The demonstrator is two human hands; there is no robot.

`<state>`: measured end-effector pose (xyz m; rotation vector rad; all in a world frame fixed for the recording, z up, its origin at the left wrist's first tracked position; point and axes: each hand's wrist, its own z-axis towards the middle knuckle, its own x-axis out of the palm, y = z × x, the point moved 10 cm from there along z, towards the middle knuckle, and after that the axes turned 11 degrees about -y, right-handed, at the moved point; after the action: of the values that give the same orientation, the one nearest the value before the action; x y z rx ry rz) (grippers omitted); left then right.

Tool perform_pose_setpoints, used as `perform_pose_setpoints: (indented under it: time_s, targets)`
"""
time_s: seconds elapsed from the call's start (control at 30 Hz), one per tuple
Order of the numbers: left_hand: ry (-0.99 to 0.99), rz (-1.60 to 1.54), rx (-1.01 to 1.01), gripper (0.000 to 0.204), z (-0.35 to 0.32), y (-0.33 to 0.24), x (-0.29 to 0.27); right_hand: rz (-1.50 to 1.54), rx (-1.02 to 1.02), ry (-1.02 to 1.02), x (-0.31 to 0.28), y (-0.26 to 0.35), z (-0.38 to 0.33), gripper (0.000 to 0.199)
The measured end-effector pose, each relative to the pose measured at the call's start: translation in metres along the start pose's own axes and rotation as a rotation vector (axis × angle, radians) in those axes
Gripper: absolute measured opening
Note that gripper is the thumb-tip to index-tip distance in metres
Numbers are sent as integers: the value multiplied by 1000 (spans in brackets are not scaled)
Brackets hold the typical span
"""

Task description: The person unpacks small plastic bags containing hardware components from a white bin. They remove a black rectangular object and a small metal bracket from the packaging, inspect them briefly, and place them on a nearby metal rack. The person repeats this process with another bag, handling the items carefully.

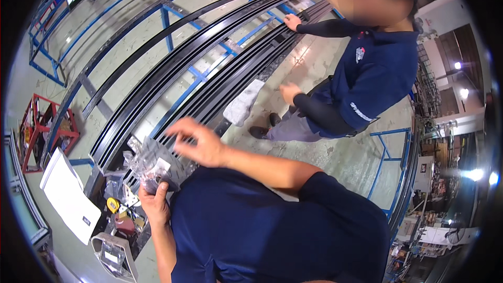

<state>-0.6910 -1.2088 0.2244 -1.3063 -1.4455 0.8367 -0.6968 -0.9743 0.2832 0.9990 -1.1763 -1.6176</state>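
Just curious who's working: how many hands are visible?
4: the person's left hand holding the plastic bag, right hand beside it; a co-worker's upper hand by the black profiles, lower hand away from them.

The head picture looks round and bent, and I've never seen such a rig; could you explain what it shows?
There is no machine here, just a person's two bare hands. A camera on the head looks down; its wide lens bends straight edges. The left hand holds a clear plastic bag; the right hand is open near it. Long black strips lie across a blue metal frame. A yellow tape measure lies near the bag. Another person stands at the right of the picture.
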Motion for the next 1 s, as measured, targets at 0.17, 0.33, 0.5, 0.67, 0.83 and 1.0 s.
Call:
perform_pose_setpoints:
  time_s: [0.17,0.33,0.5,0.67,0.83,1.0]
  targets:
    - [-76,-39,52,40,4,8,-19,-653,132,-348,-88,-96,10,50]
    - [-75,152,80,45,8,16,-28,-931,209,-122,-106,-182,-10,56]
    - [-94,190,134,34,8,-9,-12,-505,37,-187,-51,-51,-5,39]
    - [-10,140,172,24,10,-34,19,-224,-323,-38,16,81,-11,27]
    - [152,43,161,43,15,-21,21,-105,-182,0,41,72,-8,27]
    - [154,16,135,48,10,-27,20,-181,-219,-40,40,72,-3,27]
